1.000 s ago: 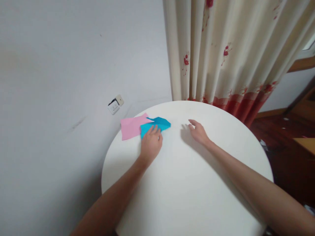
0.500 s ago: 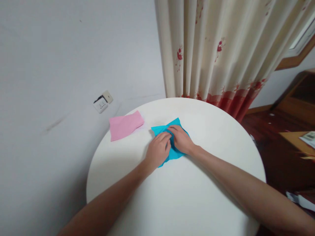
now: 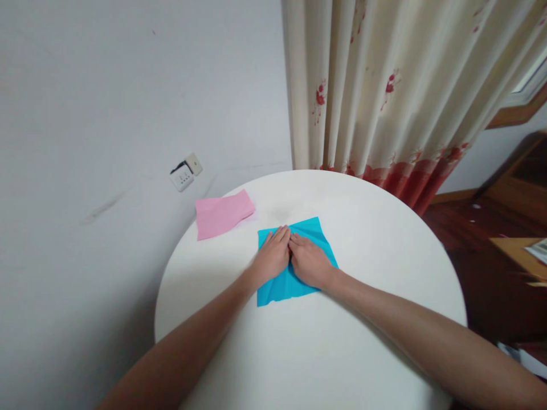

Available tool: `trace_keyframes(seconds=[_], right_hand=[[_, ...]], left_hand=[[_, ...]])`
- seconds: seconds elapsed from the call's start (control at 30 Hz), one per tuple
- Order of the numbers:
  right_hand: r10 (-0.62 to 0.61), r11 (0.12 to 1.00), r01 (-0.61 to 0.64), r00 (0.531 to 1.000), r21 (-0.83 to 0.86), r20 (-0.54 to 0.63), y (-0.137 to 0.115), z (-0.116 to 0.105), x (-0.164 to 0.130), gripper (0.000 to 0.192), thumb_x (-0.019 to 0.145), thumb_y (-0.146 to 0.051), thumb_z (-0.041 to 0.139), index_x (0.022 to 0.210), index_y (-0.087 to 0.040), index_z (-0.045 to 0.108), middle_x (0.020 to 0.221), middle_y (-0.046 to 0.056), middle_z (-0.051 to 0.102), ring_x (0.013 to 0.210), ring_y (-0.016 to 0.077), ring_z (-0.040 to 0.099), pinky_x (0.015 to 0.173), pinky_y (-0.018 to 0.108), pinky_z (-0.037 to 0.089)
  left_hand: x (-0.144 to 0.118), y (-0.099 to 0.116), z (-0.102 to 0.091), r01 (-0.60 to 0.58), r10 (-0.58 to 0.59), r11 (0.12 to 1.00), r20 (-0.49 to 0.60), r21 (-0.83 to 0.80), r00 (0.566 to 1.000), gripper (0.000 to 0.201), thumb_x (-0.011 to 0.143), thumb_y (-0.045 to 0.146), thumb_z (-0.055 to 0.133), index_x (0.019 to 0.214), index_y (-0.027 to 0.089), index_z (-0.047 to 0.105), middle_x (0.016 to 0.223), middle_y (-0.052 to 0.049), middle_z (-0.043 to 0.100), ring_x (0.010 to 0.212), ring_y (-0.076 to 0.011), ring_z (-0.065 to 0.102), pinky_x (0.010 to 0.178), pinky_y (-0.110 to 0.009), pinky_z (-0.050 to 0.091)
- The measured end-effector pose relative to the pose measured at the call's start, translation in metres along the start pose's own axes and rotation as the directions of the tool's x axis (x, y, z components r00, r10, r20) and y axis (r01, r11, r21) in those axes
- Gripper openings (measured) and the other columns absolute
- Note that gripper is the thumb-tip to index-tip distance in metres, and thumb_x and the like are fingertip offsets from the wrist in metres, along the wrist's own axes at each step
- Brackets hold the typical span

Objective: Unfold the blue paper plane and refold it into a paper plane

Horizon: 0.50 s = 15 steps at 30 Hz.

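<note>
A round white table (image 3: 342,341) carries a blue sheet of paper (image 3: 316,233), opened out flat a little toward the far edge from the table's middle. Both hands lie on it side by side, touching along the thumbs and forefingers. The left hand (image 3: 271,257) rests palm down with its fingers held together and flat, pressing on the sheet rather than pinching it; the right hand (image 3: 310,262) does the same just beside it. The hands and wrists cover the middle of the sheet, so any crease beneath them is hidden; only the far edge, the right corner and the near left corner show, and faint wrinkles run across the far part.

A pink sheet of paper (image 3: 223,213) lies at the far left edge of the table, apart from the blue one, and whether it is folded is hard to tell. The table's near edge is cut off by the lower frame, as are both forearms. Behind stand a pale wall with a socket plate (image 3: 186,173), its detail too small to read, and a cream curtain (image 3: 397,91) with red flowers, blurred.
</note>
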State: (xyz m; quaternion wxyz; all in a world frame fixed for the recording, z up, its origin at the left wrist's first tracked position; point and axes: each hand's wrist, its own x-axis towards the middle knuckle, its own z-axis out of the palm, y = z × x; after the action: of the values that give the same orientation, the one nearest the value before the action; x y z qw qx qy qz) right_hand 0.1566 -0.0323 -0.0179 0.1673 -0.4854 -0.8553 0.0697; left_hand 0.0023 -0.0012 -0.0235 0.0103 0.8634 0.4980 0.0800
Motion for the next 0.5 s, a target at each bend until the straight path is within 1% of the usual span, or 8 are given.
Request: trace_keyframes(seconds=[0.07,0.13,0.2,0.33,0.4,0.5], right_hand=[[0.047,0.999,-0.047,0.999,0.009,-0.026,0.002,0.001,0.002,0.054,0.097,-0.017,0.027,0.148,-0.003,0.041,0.153,0.015,0.043,0.144,0.0238,0.035,0.119,0.036,0.025],[0.067,0.998,-0.068,0.998,-0.012,-0.011,0.010,0.002,0.005,0.056,0.098,-0.020,0.026,0.150,-0.003,0.036,0.157,0.016,0.035,0.147,0.0265,0.028,0.120,0.042,0.022],[0.054,0.998,-0.054,0.998,-0.040,0.011,0.020,0.003,0.008,0.056,0.100,-0.024,0.026,0.152,-0.005,0.033,0.159,0.014,0.030,0.148,0.0277,0.024,0.120,0.047,0.018],[0.076,0.994,-0.074,0.997,-0.081,0.021,0.036,0.002,0.012,0.058,0.101,-0.035,0.026,0.153,-0.011,0.033,0.160,0.011,0.030,0.149,0.0266,0.022,0.120,0.050,0.016],[0.093,0.992,-0.091,0.995,-0.088,0.019,0.039,0.002,0.013,0.059,0.101,-0.037,0.025,0.153,-0.011,0.032,0.160,0.010,0.029,0.149,0.0262,0.021,0.120,0.051,0.015],[0.124,0.988,-0.122,0.992,-0.098,0.015,0.042,0.003,0.014,0.058,0.101,-0.035,0.024,0.153,-0.011,0.031,0.160,0.010,0.029,0.149,0.0260,0.022,0.120,0.051,0.015]], left_hand=[[0.001,0.003,0.002,-0.010,0.010,1.000,0.011,-0.016,1.000,0.055,0.099,0.023,0.025,0.152,0.010,0.031,0.160,-0.014,0.028,0.150,-0.0223,0.021,0.122,-0.042,0.019],[0.001,0.006,0.004,-0.016,0.016,1.000,0.014,-0.003,1.000,0.057,0.098,0.025,0.027,0.152,0.008,0.030,0.161,-0.015,0.025,0.151,-0.0230,0.018,0.122,-0.042,0.017],[0.000,0.008,0.004,-0.015,0.015,1.000,0.012,0.007,1.000,0.058,0.098,0.028,0.028,0.152,0.008,0.029,0.161,-0.014,0.025,0.151,-0.0234,0.017,0.122,-0.043,0.015],[-0.001,0.011,0.002,-0.019,0.019,1.000,-0.003,-0.007,1.000,0.058,0.100,0.037,0.028,0.153,0.013,0.029,0.161,-0.011,0.026,0.151,-0.0237,0.018,0.122,-0.045,0.014],[0.001,0.012,0.001,-0.024,0.024,1.000,-0.003,-0.011,1.000,0.059,0.100,0.039,0.029,0.154,0.015,0.029,0.161,-0.010,0.027,0.150,-0.0236,0.019,0.122,-0.045,0.014],[0.008,0.013,0.001,-0.016,0.016,1.000,0.009,-0.014,1.000,0.060,0.099,0.039,0.032,0.153,0.014,0.029,0.161,-0.011,0.029,0.150,-0.0239,0.020,0.122,-0.044,0.015]])
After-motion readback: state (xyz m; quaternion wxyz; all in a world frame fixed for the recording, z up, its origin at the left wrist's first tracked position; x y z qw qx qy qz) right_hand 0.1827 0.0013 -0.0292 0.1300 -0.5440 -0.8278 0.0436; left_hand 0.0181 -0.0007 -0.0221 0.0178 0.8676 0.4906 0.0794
